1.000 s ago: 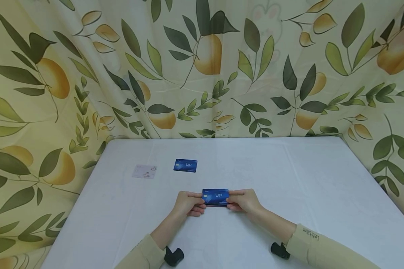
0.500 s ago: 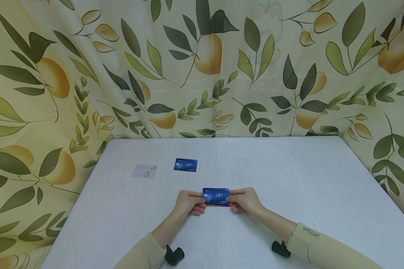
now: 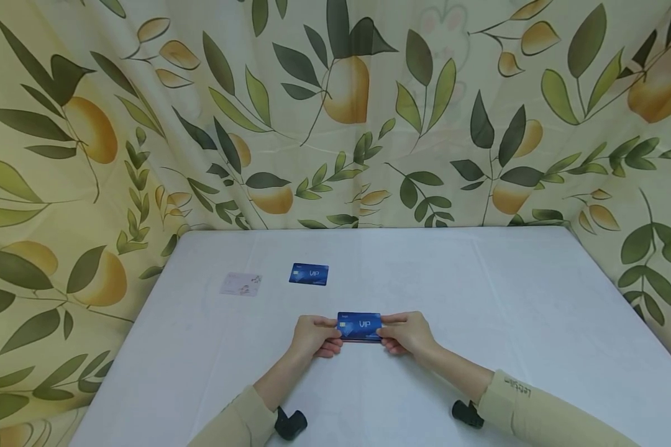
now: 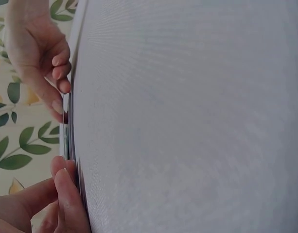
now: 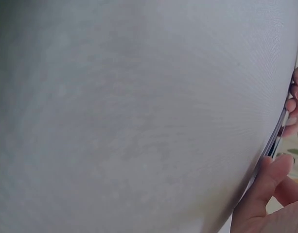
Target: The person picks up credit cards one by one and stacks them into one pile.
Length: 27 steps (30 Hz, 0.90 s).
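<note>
Near the middle of the table in the head view, a blue VIP card (image 3: 360, 326) lies on top of a small stack of cards, with a reddish edge showing under its front side. My left hand (image 3: 314, 336) pinches the stack's left end between thumb and fingers. At the opposite end, my right hand (image 3: 407, 333) grips it the same way. Seen edge-on in the left wrist view, the card stack (image 4: 66, 141) spans the gap between both hands, close over the white cloth. The thumb and fingers cover both short ends.
Farther back on the white table (image 3: 481, 298) lies another blue VIP card (image 3: 309, 274), with a pale patterned card (image 3: 241, 284) to its left. A leaf-and-fruit curtain (image 3: 335, 124) hangs behind the table. Black wrist devices (image 3: 291, 424) sit by both sleeves.
</note>
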### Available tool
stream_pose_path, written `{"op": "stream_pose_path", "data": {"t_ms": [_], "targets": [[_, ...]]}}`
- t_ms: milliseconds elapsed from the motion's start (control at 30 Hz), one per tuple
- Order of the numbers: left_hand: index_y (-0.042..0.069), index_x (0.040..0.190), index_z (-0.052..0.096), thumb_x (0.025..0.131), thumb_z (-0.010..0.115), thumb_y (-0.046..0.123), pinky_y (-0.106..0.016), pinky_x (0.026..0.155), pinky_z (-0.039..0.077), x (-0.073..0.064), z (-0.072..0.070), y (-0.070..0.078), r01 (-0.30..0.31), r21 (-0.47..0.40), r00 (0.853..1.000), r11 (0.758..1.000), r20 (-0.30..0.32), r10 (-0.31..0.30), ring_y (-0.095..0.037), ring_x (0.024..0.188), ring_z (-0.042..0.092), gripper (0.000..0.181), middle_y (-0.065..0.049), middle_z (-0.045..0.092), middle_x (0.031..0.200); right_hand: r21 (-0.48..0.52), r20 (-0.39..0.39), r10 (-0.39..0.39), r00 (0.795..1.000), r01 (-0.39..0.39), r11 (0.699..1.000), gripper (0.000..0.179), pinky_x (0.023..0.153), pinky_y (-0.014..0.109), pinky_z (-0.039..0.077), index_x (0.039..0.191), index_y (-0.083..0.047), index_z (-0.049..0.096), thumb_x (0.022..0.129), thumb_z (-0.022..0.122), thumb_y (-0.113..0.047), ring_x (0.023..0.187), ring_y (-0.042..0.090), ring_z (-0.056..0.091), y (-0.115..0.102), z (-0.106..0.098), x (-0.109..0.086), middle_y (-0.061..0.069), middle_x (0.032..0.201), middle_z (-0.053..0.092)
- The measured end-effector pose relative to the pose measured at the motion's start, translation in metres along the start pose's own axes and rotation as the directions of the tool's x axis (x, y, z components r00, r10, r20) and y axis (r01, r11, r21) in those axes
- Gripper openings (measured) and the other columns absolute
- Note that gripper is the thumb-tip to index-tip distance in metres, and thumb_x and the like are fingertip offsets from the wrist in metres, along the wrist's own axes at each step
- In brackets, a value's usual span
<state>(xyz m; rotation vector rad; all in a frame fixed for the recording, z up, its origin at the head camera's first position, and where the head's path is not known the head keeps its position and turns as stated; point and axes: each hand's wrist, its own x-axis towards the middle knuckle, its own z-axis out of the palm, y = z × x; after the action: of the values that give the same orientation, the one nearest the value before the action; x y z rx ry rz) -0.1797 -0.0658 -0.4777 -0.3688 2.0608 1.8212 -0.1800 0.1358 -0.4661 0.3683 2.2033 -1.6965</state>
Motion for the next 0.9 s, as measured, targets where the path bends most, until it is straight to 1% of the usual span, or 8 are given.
{"op": "stream_pose_path", "data": {"t_ms": [233, 467, 733, 900], "targets": [[-0.003, 0.097, 0.065, 0.078, 0.065, -0.001, -0.024, 0.042, 0.051, 0.0010, 0.0010, -0.0008, -0.003, 0.018, 1.000, 1.000, -0.022, 0.003, -0.012, 0.045, 0.061, 0.019, -0.008, 0.064, 0.058, 0.003, -0.016, 0.021, 1.000, -0.021, 1.000, 0.038, 0.039, 0.021, 0.049, 0.113, 0.008, 0.058, 0.077, 0.067, 0.000, 0.039, 0.009, 0.055, 0.0015, 0.0013, 0.0009, 0.008, 0.053, 0.060], [-0.002, 0.095, 0.063, 0.077, 0.065, -0.001, -0.023, 0.041, 0.051, 0.0015, 0.0032, -0.0005, 0.004, 0.031, 0.999, 1.000, -0.043, -0.003, -0.012, 0.044, 0.061, 0.018, -0.009, 0.064, 0.057, -0.015, -0.042, 0.036, 0.998, -0.036, 0.999, 0.032, 0.038, 0.021, 0.048, 0.107, 0.003, 0.060, 0.076, 0.069, 0.001, 0.039, 0.010, 0.055, 0.0023, 0.0024, 0.0029, 0.008, 0.053, 0.060], [-0.001, 0.095, 0.062, 0.077, 0.066, -0.002, -0.023, 0.041, 0.051, 0.0029, 0.0034, -0.0021, 0.010, 0.029, 0.999, 1.000, -0.050, -0.008, -0.012, 0.044, 0.060, 0.019, -0.009, 0.064, 0.057, -0.003, -0.030, 0.043, 0.999, -0.043, 0.999, 0.031, 0.039, 0.022, 0.049, 0.105, 0.003, 0.059, 0.076, 0.068, 0.002, 0.040, 0.010, 0.057, 0.0030, 0.0020, 0.0042, 0.009, 0.054, 0.061], [-0.002, 0.098, 0.062, 0.077, 0.066, -0.001, -0.024, 0.042, 0.052, 0.0031, 0.0010, -0.0031, 0.012, 0.010, 0.999, 1.000, -0.036, -0.012, -0.012, 0.045, 0.061, 0.021, -0.009, 0.064, 0.058, 0.010, -0.011, 0.035, 0.999, -0.035, 0.999, 0.030, 0.040, 0.022, 0.050, 0.106, 0.005, 0.058, 0.077, 0.067, 0.001, 0.042, 0.011, 0.057, 0.0018, 0.0009, 0.0029, 0.009, 0.055, 0.061]]}}
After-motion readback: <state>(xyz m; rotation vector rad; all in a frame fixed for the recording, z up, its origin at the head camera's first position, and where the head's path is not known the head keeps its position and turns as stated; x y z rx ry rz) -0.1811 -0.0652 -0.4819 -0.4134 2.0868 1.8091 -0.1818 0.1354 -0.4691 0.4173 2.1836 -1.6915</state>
